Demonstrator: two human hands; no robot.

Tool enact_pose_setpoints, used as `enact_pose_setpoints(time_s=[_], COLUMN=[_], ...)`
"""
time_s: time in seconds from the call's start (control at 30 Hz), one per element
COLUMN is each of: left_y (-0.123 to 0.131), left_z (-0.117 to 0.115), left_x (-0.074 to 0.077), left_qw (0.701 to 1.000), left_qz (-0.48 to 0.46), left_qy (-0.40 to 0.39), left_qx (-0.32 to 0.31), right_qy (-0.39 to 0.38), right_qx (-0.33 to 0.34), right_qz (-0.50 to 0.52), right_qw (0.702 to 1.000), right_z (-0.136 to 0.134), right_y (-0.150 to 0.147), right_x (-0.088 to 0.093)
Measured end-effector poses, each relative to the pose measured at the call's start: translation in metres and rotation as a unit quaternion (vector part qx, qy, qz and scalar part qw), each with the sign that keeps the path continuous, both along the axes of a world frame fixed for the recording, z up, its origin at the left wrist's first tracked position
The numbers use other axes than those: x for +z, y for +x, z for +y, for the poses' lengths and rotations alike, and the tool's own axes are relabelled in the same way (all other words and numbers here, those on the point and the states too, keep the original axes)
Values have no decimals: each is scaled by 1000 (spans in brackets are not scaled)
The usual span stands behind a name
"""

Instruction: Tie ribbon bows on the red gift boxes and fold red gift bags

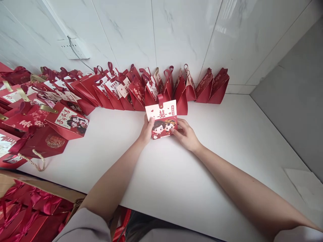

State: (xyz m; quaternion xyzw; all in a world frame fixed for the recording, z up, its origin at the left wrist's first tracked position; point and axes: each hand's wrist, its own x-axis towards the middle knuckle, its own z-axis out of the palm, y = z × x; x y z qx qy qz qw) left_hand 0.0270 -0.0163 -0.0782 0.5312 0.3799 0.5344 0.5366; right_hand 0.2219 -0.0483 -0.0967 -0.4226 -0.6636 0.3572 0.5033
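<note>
Between my hands is a small red and white gift box [163, 120] with a cartoon couple on its front and a dark red strap loop on top. My left hand [146, 130] grips its left side, the thumb lying along the front edge. On the right side my right hand [186, 134] holds it, with a fingertip against the lower front. The box faces me upright, in front of a row of similar red gift boxes [137, 92]. Whether its base touches the white table [196, 195] I cannot tell.
More red boxes crowd the left, including a dark red box [47, 139] with a gold rope handle. Below the table edge, a cardboard carton [50, 190] holds red boxes with ribbons. A marbled tile wall [181, 37] with a socket [73, 49] stands behind.
</note>
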Motion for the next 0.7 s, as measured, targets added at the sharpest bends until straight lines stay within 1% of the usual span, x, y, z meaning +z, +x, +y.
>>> enact_pose_setpoints(time_s=[0.07, 0.2, 0.27, 0.5, 0.7], left_y=[-2, -4, -4, -4, -5], left_z=[1, 2, 2, 0, 0], left_x=[-1, 0, 1, 5, 5], left_qw=[1000, 999, 999, 999, 998], left_qz=[25, 26, 31, 46, 57], left_qy=[7, 12, 5, -23, -22], left_qx=[17, 17, 15, 17, 19], right_qy=[-3, -56, -72, -78, -76], right_qx=[-3, 53, 66, 51, 41], right_qz=[2, 48, 59, 45, 17], right_qw=[1000, 996, 993, 995, 996], right_z=[0, 0, 0, 1, 1], right_y=[1, 2, 1, 1, 1], right_x=[1, 3, 3, 3, 3])
